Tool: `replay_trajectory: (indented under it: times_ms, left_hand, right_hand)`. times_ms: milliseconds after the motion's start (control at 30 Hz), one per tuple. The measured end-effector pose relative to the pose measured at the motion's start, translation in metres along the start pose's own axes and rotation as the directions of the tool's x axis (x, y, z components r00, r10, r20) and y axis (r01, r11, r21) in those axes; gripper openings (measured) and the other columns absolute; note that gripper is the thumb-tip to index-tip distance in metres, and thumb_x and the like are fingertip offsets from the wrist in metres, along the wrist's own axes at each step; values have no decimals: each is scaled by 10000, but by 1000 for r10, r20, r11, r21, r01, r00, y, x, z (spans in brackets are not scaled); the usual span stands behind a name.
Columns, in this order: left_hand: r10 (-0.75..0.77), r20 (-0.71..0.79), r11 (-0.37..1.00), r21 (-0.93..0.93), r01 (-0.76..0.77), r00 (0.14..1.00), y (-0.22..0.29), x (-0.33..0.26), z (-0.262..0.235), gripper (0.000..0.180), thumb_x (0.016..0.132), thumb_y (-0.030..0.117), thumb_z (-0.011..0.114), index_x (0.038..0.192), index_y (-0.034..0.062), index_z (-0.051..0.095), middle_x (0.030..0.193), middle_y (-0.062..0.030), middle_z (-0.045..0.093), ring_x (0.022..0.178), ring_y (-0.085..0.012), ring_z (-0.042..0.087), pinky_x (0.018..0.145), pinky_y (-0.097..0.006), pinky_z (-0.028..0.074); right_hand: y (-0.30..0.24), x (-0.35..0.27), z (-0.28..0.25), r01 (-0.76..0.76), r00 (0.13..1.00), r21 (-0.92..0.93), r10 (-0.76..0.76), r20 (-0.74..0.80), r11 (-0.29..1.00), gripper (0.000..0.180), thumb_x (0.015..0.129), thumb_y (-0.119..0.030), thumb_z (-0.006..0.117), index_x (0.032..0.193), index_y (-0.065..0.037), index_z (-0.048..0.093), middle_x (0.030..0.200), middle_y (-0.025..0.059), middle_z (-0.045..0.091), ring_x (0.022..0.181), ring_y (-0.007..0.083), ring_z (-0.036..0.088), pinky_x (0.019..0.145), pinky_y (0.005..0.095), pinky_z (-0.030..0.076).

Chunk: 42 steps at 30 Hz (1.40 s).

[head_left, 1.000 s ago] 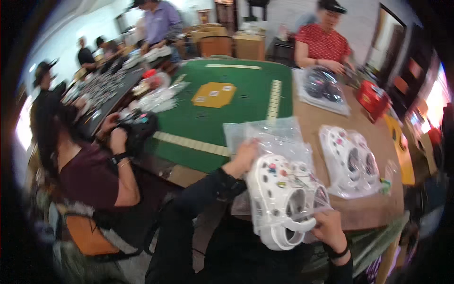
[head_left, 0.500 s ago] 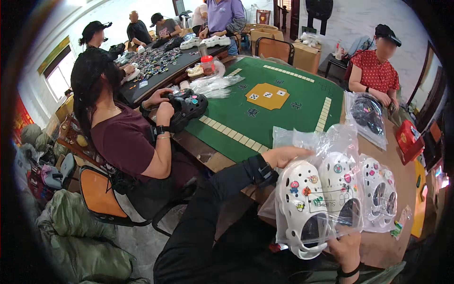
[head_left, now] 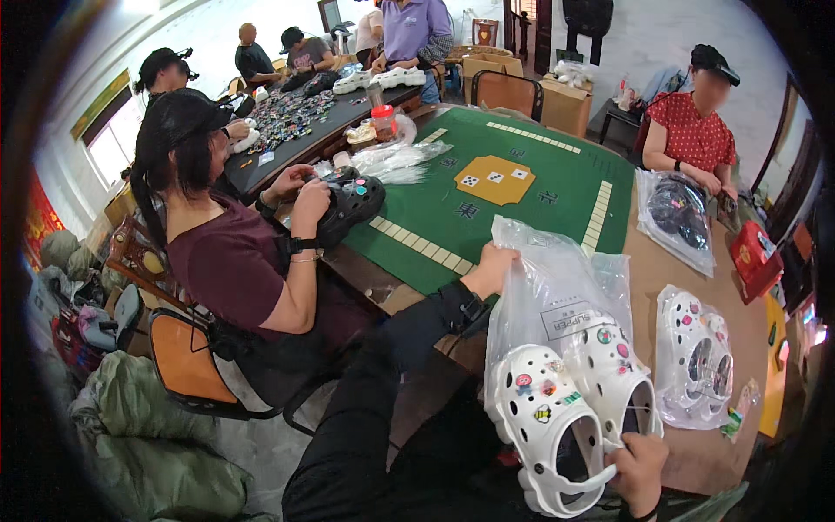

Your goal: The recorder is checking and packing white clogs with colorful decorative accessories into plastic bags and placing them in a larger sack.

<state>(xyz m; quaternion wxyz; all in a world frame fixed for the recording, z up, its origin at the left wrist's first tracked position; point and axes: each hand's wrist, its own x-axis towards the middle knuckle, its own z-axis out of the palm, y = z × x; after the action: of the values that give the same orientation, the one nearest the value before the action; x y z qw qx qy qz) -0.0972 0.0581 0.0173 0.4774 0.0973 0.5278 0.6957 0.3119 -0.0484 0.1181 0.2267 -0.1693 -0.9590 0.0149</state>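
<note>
A pair of white clogs (head_left: 550,426) with colourful charms is in front of me, toes pointing away. My right hand (head_left: 641,472) is closed on the clogs at the heel end, by the straps. Pinched in my left hand (head_left: 492,271) is the upper left edge of a clear plastic bag (head_left: 539,261), which spreads around the toe end. The heels stand free of the bag; how far the toes reach inside I cannot tell. Right beside the pair, a second pair of white clogs in a clear bag (head_left: 693,357) lies on the brown tabletop.
The table has a green mat (head_left: 417,217) with rows of tiles. At the far right lies a bag of black clogs (head_left: 676,217). On my left a co-worker handles a black clog (head_left: 355,207); another person sits across at the right. Green sacks (head_left: 148,435) fill the lower left.
The clogs have come down and toward me, with more of them outside the bag. My left hand has shifted left and slightly up with the bag's edge; the printed panel has moved off the clogs.
</note>
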Motion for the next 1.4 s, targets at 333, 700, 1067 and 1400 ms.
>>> replay_trajectory:
  times_ms: [333, 700, 1067, 1400]
  left_hand:
    - [488, 15, 862, 145, -485, 873, -27, 75, -18, 130, 761, 61, 564, 861, -9, 519, 759, -71, 582, 606, -147, 534, 526, -340, 463]
    - [823, 31, 423, 634, -647, 568, 54, -52, -24, 704, 830, 188, 601, 1365, -10, 188, 1220, -196, 455, 1121, -273, 458, 959, -378, 372]
    - [-229, 530, 961, -11, 277, 816, 4, -226, -3, 472, 936, 172, 313, 1323, -92, 261, 1381, -207, 297, 1307, -254, 278, 1099, -350, 203]
    - [-282, 505, 940, -23, 339, 815, -11, -197, -26, 496, 946, 272, 329, 1310, -60, 273, 1399, -127, 307, 1305, -219, 265, 1101, -321, 179]
  right_hand:
    - [9, -5, -32, 31, 947, 150, 19, -322, 988, 244, 511, -190, 696, 648, -144, 500, 673, 20, 550, 537, 213, 480, 506, 351, 290]
    - [-6, 60, 66, -547, 765, -75, 461, -450, 834, 117, 618, -44, 572, 700, -89, 502, 666, 73, 477, 550, 293, 447, 519, 380, 332]
    - [-72, 64, 121, -566, 824, 210, 558, 100, 798, 236, 761, -54, 577, 925, -3, 415, 751, 155, 502, 613, 331, 563, 473, 399, 449]
    - [-74, 60, 112, -345, 936, 675, 294, 194, 652, 666, 806, -105, 596, 1322, 52, 205, 1130, 320, 423, 901, 451, 531, 754, 426, 466]
